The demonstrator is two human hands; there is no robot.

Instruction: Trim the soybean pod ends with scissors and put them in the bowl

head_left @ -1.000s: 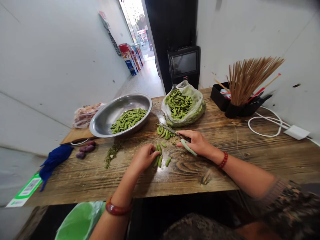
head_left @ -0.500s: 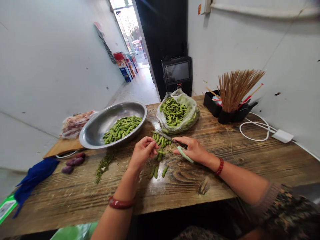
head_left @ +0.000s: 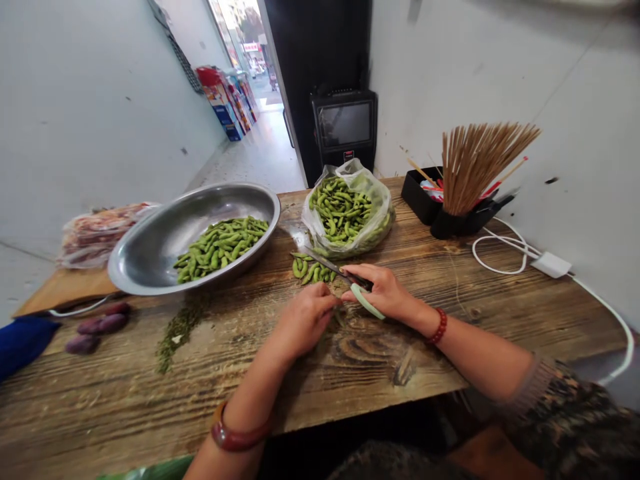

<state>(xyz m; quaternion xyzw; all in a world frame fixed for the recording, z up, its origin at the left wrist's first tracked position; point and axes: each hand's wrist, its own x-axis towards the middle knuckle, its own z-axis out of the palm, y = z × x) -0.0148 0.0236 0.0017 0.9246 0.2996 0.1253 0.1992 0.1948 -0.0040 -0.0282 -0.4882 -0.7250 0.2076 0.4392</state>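
My left hand (head_left: 307, 320) is closed, its fingers pinched together near my right thumb. What sits in that pinch is hidden; a blurred green patch shows just beneath the fingertips. My right hand (head_left: 383, 293) grips scissors (head_left: 367, 303) with pale green handles, their blades pointing away to the upper left. Several edamame pods (head_left: 313, 271) lie on the table beyond my left hand, by the blades. Behind them stands an open clear plastic bag (head_left: 383, 223) full of pods. To the left, a wide steel basin (head_left: 150, 233) holds a heap of green pods.
Trimmings (head_left: 175, 333) lie in front of the basin, with several purple-red bulbs (head_left: 103, 325) beside a blue cloth (head_left: 23, 343). A bag of meat-like pieces (head_left: 100, 230) rests on a board (head_left: 60, 293). At right are black holders (head_left: 423, 203) with skewers (head_left: 470, 170) and a white cable (head_left: 500, 267).
My left hand has moved right and slightly down, closer to my right hand, and now covers the spot where loose pods lay. The view has tilted down a little. The scissors stay in my right hand.
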